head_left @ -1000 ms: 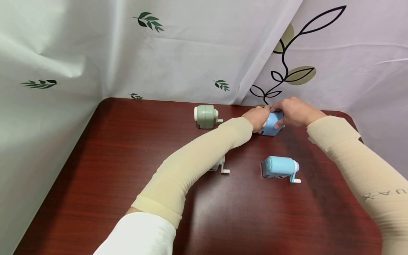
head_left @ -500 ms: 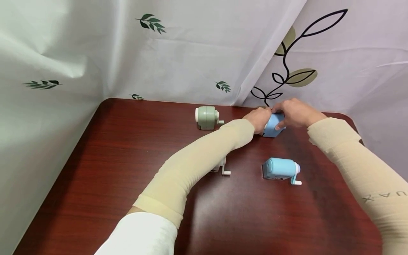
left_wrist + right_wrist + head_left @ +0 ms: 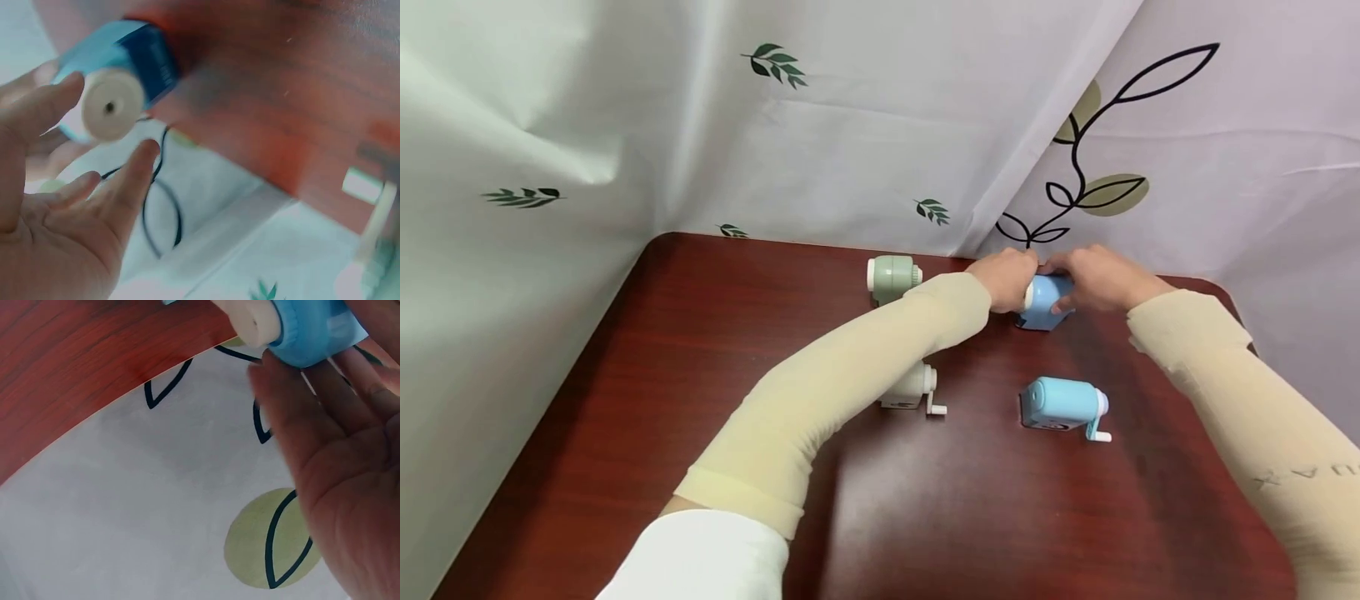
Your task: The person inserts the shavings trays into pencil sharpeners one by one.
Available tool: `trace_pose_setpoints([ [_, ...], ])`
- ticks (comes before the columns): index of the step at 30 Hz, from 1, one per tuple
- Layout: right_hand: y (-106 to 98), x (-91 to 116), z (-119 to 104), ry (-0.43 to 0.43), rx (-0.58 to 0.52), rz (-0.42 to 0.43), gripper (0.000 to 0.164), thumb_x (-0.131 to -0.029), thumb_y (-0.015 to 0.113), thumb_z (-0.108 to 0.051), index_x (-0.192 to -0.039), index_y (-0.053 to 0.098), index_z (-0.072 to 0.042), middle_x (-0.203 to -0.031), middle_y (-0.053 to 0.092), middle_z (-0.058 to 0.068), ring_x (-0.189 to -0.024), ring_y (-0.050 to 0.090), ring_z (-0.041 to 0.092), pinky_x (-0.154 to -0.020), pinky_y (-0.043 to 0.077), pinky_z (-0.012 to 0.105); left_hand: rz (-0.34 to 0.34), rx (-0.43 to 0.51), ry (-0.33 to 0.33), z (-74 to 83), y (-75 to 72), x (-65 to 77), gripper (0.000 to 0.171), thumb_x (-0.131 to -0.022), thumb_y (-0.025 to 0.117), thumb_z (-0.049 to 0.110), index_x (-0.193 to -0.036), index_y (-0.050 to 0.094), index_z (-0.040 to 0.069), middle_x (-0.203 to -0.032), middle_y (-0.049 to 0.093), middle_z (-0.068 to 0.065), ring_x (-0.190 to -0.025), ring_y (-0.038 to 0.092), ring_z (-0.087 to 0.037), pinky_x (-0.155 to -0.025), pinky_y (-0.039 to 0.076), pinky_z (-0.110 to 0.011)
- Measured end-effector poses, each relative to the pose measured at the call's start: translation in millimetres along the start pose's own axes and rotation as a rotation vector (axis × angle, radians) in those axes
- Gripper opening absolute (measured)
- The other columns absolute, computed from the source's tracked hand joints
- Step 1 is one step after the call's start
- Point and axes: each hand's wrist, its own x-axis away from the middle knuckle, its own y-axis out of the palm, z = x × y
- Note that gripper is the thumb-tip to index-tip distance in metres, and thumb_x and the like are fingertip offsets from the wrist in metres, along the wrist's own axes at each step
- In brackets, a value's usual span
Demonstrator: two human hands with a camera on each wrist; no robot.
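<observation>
A blue hand-crank pencil sharpener (image 3: 1047,304) stands near the table's back edge, right of centre. My right hand (image 3: 1101,279) holds it from the right, thumb on its near side and fingers on the far side. In the right wrist view those fingers (image 3: 319,406) lie along the blue body. My left hand (image 3: 1006,279) is at its left end, beside the round white face (image 3: 112,105) with the pencil hole. In the left wrist view the left hand's fingers (image 3: 134,181) are extended and spread, with the thumb at the face's rim.
A green sharpener (image 3: 891,277) stands at the back, left of the hands. A greyish-white one (image 3: 912,387) is partly hidden under my left forearm. In front of the right hand stands a light-blue one (image 3: 1062,402). White patterned cloth (image 3: 835,150) hangs behind the table (image 3: 970,508).
My left hand has drawn slightly left from the blue sharpener, so its white face shows. My right hand stays on it. The head view has shifted a little.
</observation>
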Motion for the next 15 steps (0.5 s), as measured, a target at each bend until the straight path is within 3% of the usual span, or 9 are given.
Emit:
trace_pose_setpoints([
  [3,1,5,-1,0.023,0.007,0.001,0.061,-0.067,0.083,-0.019,-0.119,0.060,0.002,-0.107,0.064,0.022,-0.091,0.059,0.036,-0.079,0.047,0.049,0.062,-0.011,0.028,-2.5,-11.4,16.5,0.049,-0.089,0.063,0.030,-0.130,0.046,0.010,-0.118,0.057,-0.001,-0.103,0.054,-0.012,-0.082,0.045,-0.024],
  [7,-2,15,-16,0.124,0.003,0.046,0.066,-0.077,0.075,-0.028,-0.128,0.051,0.006,-0.110,0.061,0.027,-0.093,0.059,0.039,-0.080,0.046,0.053,0.127,-0.028,0.015,-9.9,-20.7,43.0,0.061,-0.091,0.058,0.041,-0.140,0.041,0.010,-0.134,0.049,-0.003,-0.121,0.045,-0.015,-0.097,0.039,-0.026],
  [11,-8,27,-48,0.204,-0.033,0.165,0.064,-0.087,0.065,-0.036,-0.130,0.048,0.008,-0.118,0.057,0.029,-0.104,0.054,0.043,-0.085,0.043,0.056,0.222,-0.018,-0.009,-22.4,-22.0,69.6,0.068,-0.091,0.054,0.050,-0.145,0.035,0.012,-0.143,0.040,-0.004,-0.129,0.038,-0.016,-0.104,0.033,-0.028],
  [15,-11,32,-86,0.201,-0.015,0.245,0.065,-0.092,0.056,-0.043,-0.130,0.048,0.009,-0.126,0.052,0.029,-0.116,0.044,0.045,-0.096,0.034,0.056,0.342,0.025,-0.064,-37.8,-18.0,95.4,0.068,-0.091,0.052,0.053,-0.144,0.037,0.013,-0.144,0.038,-0.006,-0.130,0.036,-0.019,-0.106,0.031,-0.032],
])
